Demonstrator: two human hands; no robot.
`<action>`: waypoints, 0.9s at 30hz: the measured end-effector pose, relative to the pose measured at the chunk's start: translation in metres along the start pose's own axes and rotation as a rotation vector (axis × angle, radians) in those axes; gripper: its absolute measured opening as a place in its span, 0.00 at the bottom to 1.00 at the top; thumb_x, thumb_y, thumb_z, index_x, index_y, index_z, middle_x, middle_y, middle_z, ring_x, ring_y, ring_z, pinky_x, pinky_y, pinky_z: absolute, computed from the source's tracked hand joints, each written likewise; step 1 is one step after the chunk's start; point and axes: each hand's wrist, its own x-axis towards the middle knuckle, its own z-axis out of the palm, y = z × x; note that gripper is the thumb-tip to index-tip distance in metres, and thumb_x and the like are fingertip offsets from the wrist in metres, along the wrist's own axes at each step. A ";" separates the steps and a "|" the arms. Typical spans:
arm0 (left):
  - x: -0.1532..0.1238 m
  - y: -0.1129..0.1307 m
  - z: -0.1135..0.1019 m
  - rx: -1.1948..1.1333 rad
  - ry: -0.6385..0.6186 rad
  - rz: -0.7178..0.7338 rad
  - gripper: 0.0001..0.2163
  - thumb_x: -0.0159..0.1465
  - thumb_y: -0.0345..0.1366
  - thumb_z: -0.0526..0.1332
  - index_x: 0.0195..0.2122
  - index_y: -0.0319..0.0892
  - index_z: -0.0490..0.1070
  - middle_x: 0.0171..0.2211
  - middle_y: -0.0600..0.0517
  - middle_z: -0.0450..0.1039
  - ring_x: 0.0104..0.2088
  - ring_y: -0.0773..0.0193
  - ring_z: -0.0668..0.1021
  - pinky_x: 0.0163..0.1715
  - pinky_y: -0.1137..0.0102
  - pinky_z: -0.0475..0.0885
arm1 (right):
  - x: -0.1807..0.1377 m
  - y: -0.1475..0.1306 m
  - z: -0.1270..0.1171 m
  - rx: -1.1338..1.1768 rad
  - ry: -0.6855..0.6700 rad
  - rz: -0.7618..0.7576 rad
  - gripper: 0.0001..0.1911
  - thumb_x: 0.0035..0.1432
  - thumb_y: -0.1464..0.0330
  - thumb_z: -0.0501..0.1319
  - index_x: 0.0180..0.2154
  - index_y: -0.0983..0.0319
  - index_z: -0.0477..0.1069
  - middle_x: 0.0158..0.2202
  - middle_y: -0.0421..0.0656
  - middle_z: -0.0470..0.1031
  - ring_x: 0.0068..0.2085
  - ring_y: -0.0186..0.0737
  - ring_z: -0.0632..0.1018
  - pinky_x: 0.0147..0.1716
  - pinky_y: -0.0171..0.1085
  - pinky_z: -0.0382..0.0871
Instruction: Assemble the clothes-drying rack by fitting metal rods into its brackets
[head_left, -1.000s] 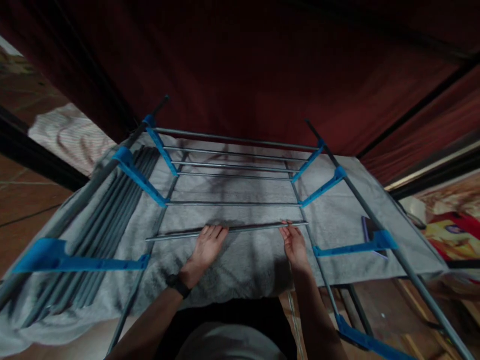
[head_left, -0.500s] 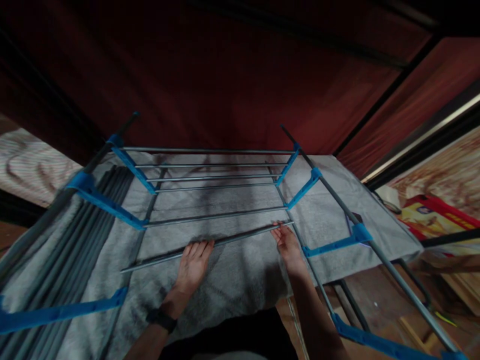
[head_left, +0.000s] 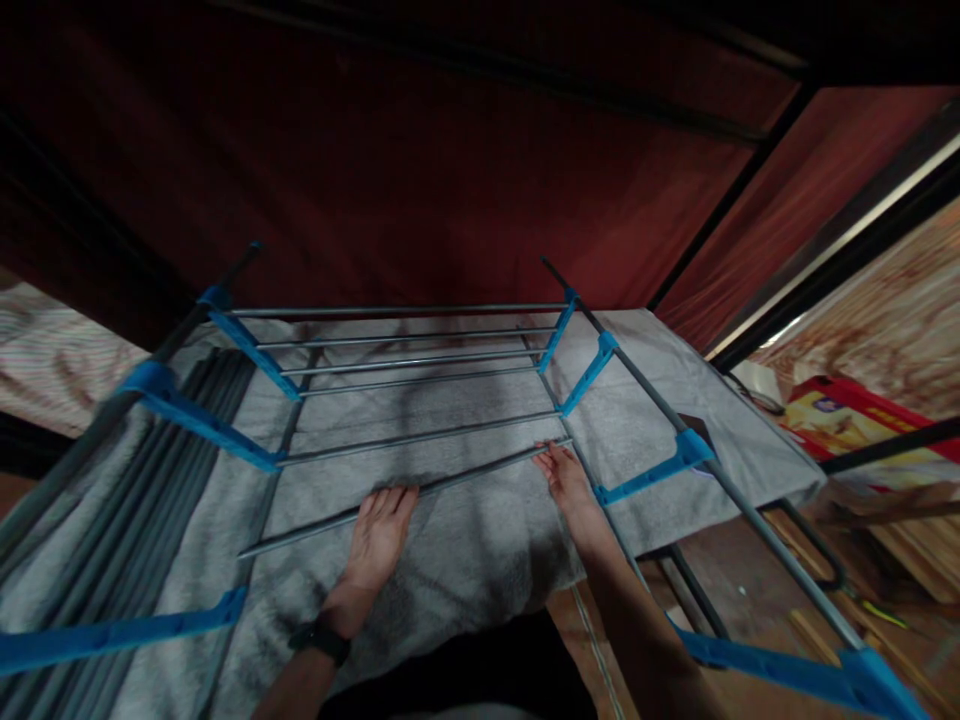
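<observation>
A loose grey metal tube [head_left: 480, 470] slants across the frame, with both of my hands on it. My left hand [head_left: 381, 530] wraps over it left of the middle, a dark watch on the wrist. Near its right end, my right hand [head_left: 561, 475] pinches the tube between thumb and fingers. Around them lies a rack frame of grey tubes joined by blue plastic brackets [head_left: 645, 480]. Several crossbars [head_left: 420, 436] span the rack's far half. The tube's left end rests over or just above the left side tube; I cannot tell whether it touches.
Beneath the rack is a table covered by a grey cloth [head_left: 480, 550]. Several loose tubes [head_left: 150, 500] lie bundled at the left. A red curtain [head_left: 450, 180] hangs behind. On the right are a red and yellow package [head_left: 870, 430] and wooden pieces [head_left: 915, 550].
The view has shifted slightly, moving the rack a little leftward in the picture. Both hands keep their hold on the tube, which stays nearly in place relative to the rack.
</observation>
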 end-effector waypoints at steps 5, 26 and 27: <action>0.003 0.001 -0.004 0.019 -0.009 0.006 0.20 0.78 0.24 0.54 0.57 0.50 0.83 0.49 0.47 0.87 0.50 0.48 0.86 0.56 0.54 0.81 | -0.002 0.000 0.001 -0.001 -0.028 -0.019 0.20 0.55 0.69 0.83 0.31 0.52 0.73 0.29 0.34 0.86 0.30 0.40 0.85 0.39 0.40 0.87; 0.002 -0.002 0.009 0.093 0.045 0.038 0.20 0.80 0.23 0.54 0.59 0.47 0.83 0.45 0.48 0.84 0.48 0.50 0.85 0.54 0.57 0.80 | -0.011 -0.002 0.004 0.013 -0.078 -0.048 0.21 0.53 0.65 0.86 0.31 0.52 0.73 0.29 0.33 0.85 0.31 0.40 0.85 0.40 0.38 0.86; 0.002 -0.001 0.009 0.081 0.042 0.037 0.20 0.80 0.24 0.54 0.59 0.48 0.83 0.45 0.49 0.84 0.48 0.49 0.85 0.53 0.57 0.81 | -0.011 -0.002 0.004 0.016 -0.071 -0.047 0.21 0.52 0.65 0.86 0.31 0.52 0.74 0.29 0.33 0.85 0.31 0.40 0.85 0.39 0.39 0.85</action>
